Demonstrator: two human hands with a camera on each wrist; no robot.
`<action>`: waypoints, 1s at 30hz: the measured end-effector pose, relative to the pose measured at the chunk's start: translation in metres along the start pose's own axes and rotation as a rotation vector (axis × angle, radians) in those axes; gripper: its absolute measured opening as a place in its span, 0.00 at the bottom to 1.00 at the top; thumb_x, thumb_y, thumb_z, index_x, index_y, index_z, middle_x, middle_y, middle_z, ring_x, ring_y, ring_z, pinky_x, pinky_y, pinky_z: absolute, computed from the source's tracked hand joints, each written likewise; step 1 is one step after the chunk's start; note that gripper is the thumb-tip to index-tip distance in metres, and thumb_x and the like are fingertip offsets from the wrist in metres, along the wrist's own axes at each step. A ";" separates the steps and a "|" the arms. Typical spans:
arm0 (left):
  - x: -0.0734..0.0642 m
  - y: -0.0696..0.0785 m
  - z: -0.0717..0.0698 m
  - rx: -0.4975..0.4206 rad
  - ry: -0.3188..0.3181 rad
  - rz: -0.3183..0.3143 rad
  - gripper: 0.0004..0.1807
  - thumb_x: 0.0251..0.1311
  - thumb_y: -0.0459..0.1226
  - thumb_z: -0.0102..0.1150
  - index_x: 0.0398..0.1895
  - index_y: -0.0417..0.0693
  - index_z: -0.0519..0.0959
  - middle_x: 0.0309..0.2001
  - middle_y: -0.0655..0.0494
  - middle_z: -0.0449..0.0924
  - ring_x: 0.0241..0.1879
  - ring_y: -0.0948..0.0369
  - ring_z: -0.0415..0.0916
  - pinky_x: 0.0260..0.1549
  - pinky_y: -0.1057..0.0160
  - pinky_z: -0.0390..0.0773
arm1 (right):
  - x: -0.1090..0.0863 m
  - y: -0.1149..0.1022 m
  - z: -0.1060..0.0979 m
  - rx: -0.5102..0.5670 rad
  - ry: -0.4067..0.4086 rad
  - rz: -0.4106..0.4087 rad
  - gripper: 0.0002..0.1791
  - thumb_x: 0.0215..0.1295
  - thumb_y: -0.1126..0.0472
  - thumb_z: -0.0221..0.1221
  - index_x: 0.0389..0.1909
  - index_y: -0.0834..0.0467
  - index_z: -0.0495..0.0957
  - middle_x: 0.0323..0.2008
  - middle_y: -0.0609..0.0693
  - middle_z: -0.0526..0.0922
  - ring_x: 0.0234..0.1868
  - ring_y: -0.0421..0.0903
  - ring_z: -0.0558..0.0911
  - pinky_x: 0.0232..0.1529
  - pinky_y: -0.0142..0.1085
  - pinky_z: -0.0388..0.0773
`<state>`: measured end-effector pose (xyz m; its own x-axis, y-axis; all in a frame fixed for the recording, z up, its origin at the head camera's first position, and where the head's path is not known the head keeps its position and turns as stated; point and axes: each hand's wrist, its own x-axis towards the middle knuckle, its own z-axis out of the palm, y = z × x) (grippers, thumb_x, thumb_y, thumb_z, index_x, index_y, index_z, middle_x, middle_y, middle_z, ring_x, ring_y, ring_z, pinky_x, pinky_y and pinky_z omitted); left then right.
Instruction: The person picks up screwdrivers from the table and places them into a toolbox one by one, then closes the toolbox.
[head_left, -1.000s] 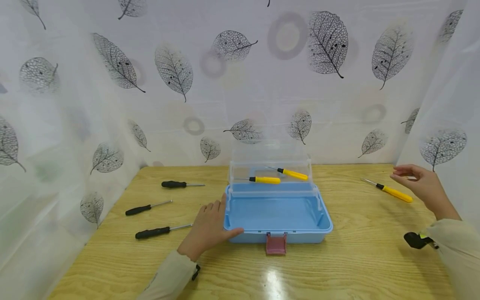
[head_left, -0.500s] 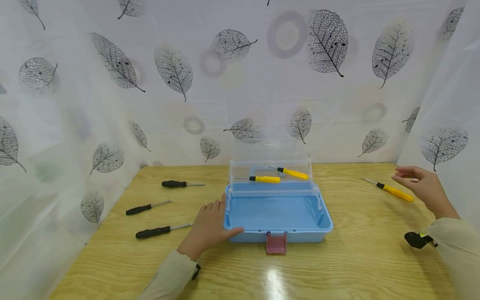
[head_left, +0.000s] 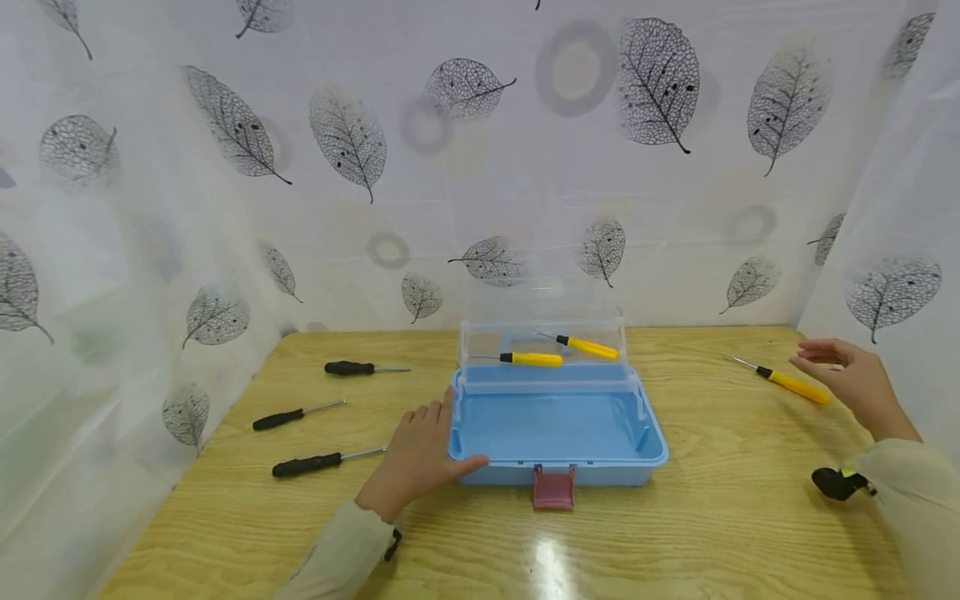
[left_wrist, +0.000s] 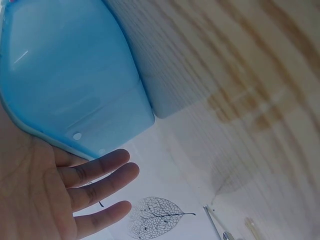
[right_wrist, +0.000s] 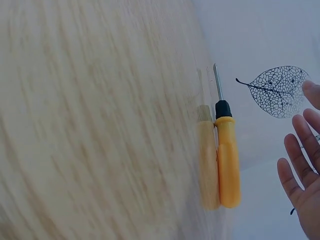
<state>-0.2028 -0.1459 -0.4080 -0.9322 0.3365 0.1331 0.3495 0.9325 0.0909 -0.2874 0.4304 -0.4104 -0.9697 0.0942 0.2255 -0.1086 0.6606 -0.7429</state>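
A blue toolbox stands on the table, its see-through lid raised at the back and a pink latch hanging at the front. My left hand rests against the box's left side, thumb over the front rim; in the left wrist view its fingers lie along the blue wall. Two yellow screwdrivers lie in the clear tray behind the blue bottom. At the right, a third yellow screwdriver lies on the table. My right hand hovers just right of its handle, fingers loosely bent and holding nothing.
Several black-handled screwdrivers lie on the table left of the box. A leaf-printed curtain hangs behind the wooden table and along both sides. A small black device sits by my right sleeve.
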 end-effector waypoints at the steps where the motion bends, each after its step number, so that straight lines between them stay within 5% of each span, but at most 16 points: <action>1: 0.000 0.000 0.000 -0.002 -0.002 0.000 0.60 0.48 0.72 0.49 0.72 0.35 0.50 0.58 0.40 0.73 0.55 0.46 0.73 0.53 0.48 0.72 | 0.000 0.001 0.000 0.001 -0.002 0.001 0.10 0.63 0.50 0.59 0.44 0.39 0.73 0.31 0.14 0.71 0.34 0.15 0.68 0.32 0.14 0.63; 20: 0.001 -0.001 0.004 -0.021 -0.020 -0.010 0.61 0.48 0.72 0.49 0.72 0.36 0.49 0.59 0.39 0.71 0.57 0.46 0.71 0.55 0.47 0.71 | 0.000 0.016 0.003 0.012 -0.034 0.062 0.09 0.63 0.49 0.58 0.41 0.33 0.71 0.29 0.13 0.70 0.32 0.13 0.66 0.29 0.18 0.61; 30: 0.001 -0.003 0.004 -0.007 -0.004 0.005 0.61 0.48 0.73 0.48 0.72 0.35 0.49 0.58 0.40 0.72 0.56 0.46 0.72 0.54 0.47 0.72 | 0.001 0.025 0.004 -0.015 -0.044 0.075 0.08 0.63 0.49 0.59 0.42 0.42 0.73 0.28 0.12 0.68 0.30 0.12 0.65 0.27 0.18 0.66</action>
<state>-0.2048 -0.1475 -0.4122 -0.9308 0.3417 0.1296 0.3549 0.9298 0.0971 -0.2921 0.4441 -0.4315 -0.9836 0.1116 0.1416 -0.0323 0.6637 -0.7473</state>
